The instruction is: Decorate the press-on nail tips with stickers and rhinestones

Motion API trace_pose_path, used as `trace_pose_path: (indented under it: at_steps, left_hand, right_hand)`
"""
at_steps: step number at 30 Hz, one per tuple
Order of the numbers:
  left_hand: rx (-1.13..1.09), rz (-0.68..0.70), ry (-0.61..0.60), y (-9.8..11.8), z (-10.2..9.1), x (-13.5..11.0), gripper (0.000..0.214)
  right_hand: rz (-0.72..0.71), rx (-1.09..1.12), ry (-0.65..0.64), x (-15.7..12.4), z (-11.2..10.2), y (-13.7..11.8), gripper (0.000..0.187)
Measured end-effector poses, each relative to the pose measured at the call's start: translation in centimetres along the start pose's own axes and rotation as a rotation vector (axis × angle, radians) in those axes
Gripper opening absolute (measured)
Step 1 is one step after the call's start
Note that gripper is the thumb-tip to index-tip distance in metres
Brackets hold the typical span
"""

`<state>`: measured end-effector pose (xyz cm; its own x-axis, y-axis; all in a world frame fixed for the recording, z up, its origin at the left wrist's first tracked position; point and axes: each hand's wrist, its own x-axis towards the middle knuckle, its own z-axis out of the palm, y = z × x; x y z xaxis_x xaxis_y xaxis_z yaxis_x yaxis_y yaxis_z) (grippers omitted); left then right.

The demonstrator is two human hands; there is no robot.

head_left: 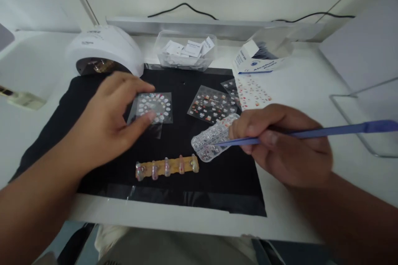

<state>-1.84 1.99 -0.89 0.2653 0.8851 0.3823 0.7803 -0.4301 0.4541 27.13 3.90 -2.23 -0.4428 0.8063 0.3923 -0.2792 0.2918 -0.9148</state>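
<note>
Over a clear sticker sheet [163, 116] with a ring of white ovals, my left hand [115, 112] is spread, thumb and index finger apart. Its thumb tip lies on or just above the sheet; I cannot tell whether it touches. My right hand [280, 145] grips slim blue tweezers [336, 130], their pointed end over a clear compartment case [207, 155] of small silvery gems. In front, several decorated press-on nails [167, 167] sit in a row on a yellowish strip [188, 165].
A black mat [217, 190] covers much of the white table. Patterned sticker sheets [211, 104] lie near the case. Behind stand a white nail lamp [108, 45], a clear tub [186, 64] of sachets and an alcohol pad box [258, 64]. A small bottle [26, 100] is at left.
</note>
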Motion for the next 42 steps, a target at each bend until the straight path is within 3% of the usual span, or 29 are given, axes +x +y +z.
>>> trace_pose_path:
  at_steps: [4, 9, 21, 25, 42]
  left_hand:
    - [-0.068, 0.188, -0.262, 2.3, 0.6, -0.5, 0.022]
    - [-0.133, 0.19, -0.461, 4.2, 1.8, -0.8, 0.022]
    - [-0.031, 0.213, -0.375, 5.8, 3.2, -1.4, 0.018]
    - [-0.053, 0.214, -0.379, 5.9, 3.6, -1.4, 0.009]
    - [-0.05, 0.22, -0.371, 5.9, 4.1, -1.3, 0.005]
  right_hand:
    - [0.066, -0.081, -0.079, -1.4, -0.5, 0.9, 0.012]
    - [0.119, -0.181, -0.085, -1.8, -0.3, 0.4, 0.013]
    - [0.184, -0.283, -0.018, -1.1, 0.6, 0.3, 0.015]
    - [0.213, -0.277, 0.003, -1.2, 0.8, 0.4, 0.017]
    - [0.242, -0.271, 0.019, -1.0, 0.8, 0.5, 0.02]
